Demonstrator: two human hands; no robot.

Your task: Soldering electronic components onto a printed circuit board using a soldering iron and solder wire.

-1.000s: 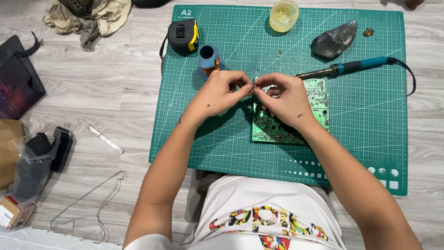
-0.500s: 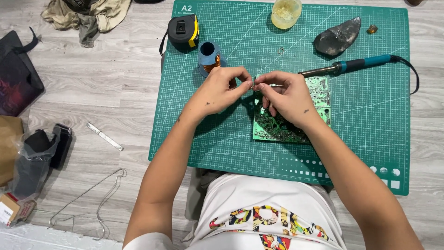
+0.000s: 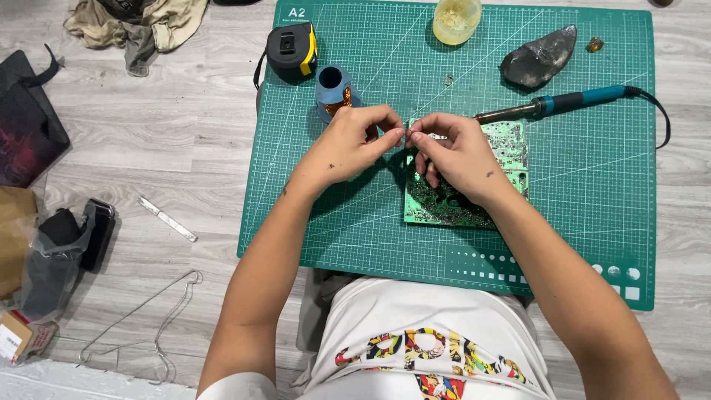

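Observation:
Over a green circuit board [image 3: 448,207] on the green cutting mat [image 3: 355,222], my two hands meet fingertip to fingertip. My left hand [image 3: 354,144] pinches with thumb and forefinger, and my right hand [image 3: 455,152] pinches the same spot from the other side. Between them is a small thin wire piece [image 3: 407,132], too fine to see well. My right hand covers the board's upper middle. A blue spool of copper wire [image 3: 335,92] stands just beyond my left hand. A teal-handled soldering iron [image 3: 563,104] lies beyond my right hand, tip toward the board.
On the mat's far part are a black-and-yellow tape measure [image 3: 291,50], a yellowish jar [image 3: 456,18] and a grey stone-like lump [image 3: 539,58]. On the floor at left lie a metal blade [image 3: 167,218], a wire hanger [image 3: 148,318], cloth [image 3: 141,22] and bags [image 3: 26,126].
Both hands stay pinched together over the board with only slight finger motion. The view has shifted a little.

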